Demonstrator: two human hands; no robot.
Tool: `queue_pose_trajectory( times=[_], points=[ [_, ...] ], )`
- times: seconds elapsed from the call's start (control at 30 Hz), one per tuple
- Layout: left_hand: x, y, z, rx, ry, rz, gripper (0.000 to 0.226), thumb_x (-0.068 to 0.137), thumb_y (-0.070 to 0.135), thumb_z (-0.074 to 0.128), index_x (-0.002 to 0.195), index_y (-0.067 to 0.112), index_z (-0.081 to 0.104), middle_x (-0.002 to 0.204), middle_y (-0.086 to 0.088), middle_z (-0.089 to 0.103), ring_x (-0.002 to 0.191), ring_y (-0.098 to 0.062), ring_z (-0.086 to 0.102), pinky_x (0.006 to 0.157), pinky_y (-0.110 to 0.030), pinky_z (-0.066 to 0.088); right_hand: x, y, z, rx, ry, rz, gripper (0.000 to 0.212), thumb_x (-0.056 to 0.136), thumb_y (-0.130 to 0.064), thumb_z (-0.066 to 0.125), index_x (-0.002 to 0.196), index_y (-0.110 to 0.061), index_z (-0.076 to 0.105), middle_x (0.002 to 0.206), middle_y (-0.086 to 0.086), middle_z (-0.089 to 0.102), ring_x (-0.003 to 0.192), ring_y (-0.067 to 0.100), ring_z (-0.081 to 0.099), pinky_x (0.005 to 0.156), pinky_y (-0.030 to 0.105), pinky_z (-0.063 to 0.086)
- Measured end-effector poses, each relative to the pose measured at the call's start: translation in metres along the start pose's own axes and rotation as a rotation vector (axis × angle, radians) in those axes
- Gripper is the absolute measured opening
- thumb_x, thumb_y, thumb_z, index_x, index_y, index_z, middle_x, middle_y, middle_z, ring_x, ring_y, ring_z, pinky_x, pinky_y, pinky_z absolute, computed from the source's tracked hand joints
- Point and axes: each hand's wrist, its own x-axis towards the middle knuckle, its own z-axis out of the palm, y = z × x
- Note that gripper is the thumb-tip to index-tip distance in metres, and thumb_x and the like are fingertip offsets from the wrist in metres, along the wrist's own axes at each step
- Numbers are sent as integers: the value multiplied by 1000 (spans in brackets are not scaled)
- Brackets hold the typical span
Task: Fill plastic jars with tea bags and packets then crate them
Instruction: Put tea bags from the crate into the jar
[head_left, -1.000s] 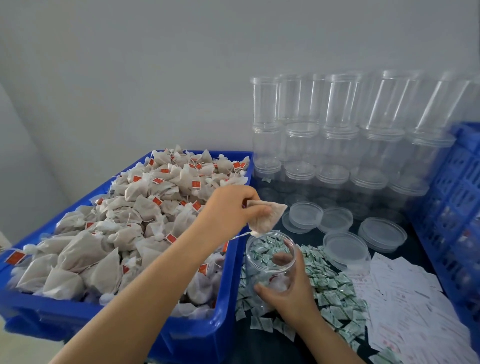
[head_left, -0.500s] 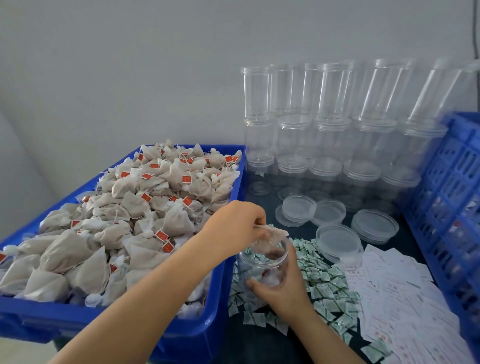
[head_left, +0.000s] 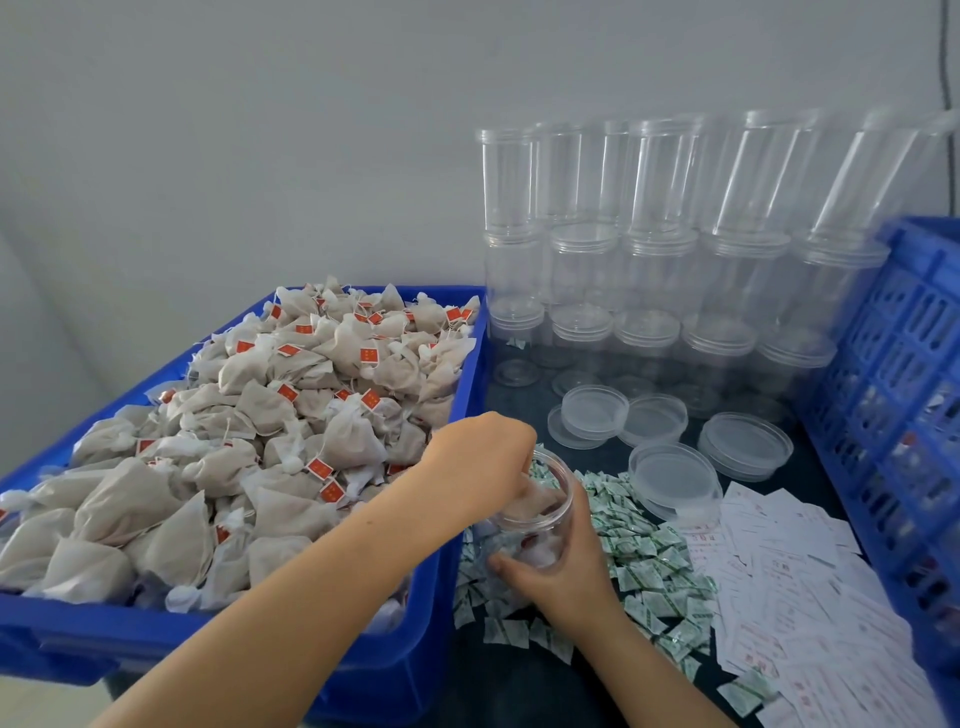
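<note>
Clear plastic jar (head_left: 540, 525) (gripped by right hand (head_left: 558, 574)) takes a beige tea bag (head_left: 535, 501) pinched in left hand (head_left: 480, 462) fingers, between heaped blue plastic bin (head_left: 447, 618) and green-white packets (head_left: 649, 551).

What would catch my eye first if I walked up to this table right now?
Probably the blue bin on the left, heaped with tea bags. Next, the wall of stacked clear jars at the back right. In front, the left hand reaches into a jar that the right hand holds over scattered green packets.
</note>
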Motion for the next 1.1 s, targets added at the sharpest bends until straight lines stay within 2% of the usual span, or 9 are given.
queue_pose_trajectory(
  times=[0.07,0.17,0.23,0.3,0.43,0.57,0.77,1.0,1.1],
  points=[
    [2,3,1,53,-19,3,14,88,10,51,98,12,60,96,-4,64,88,-24,61,71,-35,50,0,0,0,-12,-3,-1,108,56,-35,96,140,-59,33,130,-15,63,118,10,65,94,29,56],
    [3,6,3,108,-24,26,10,88,8,51,93,13,57,95,-5,62,88,-24,59,64,-32,44,0,0,0,-39,16,-16,106,56,-37,95,136,-64,32,123,-26,61,114,0,63,84,10,51],
    [3,6,5,136,-26,27,10,89,9,52,95,13,59,95,-4,62,86,-23,59,62,-32,41,0,0,0,-54,34,-24,104,55,-39,93,133,-69,31,117,-28,60,110,-3,63,81,5,48],
    [3,7,7,158,-18,32,12,90,11,53,95,14,62,91,-3,62,84,-23,60,61,-32,42,1,1,1,-51,40,-32,102,54,-38,92,133,-67,32,114,-26,60,109,0,64,81,7,49],
    [6,6,10,164,-14,54,10,90,15,54,81,15,59,79,-2,58,75,-21,58,59,-32,44,1,2,1,-63,38,-23,103,53,-42,91,134,-65,32,114,-27,58,108,1,65,80,13,53],
    [7,4,10,128,-31,66,16,92,27,57,88,14,65,82,-1,63,78,-21,61,61,-31,47,1,0,0,-73,47,-17,103,51,-44,90,132,-68,31,111,-29,57,107,-2,63,80,10,51],
    [7,3,8,86,-44,85,25,91,36,58,80,14,60,75,0,58,78,-20,61,64,-32,48,1,-2,2,-69,34,-13,105,55,-40,91,140,-54,32,114,-25,60,110,4,65,82,16,54],
    [5,-6,-1,0,17,91,23,90,38,59,95,16,66,92,1,66,88,-19,61,78,-37,54,0,-3,1,-66,45,-24,101,53,-37,92,133,-64,36,112,-30,58,112,0,62,81,12,52],
    [7,-26,-17,-86,108,43,20,89,39,61,96,21,63,93,5,66,86,-14,60,79,-35,53,-1,-5,1,-117,58,-41,99,49,-46,90,127,-72,34,107,-33,54,109,-5,58,80,14,53]
  ],
)
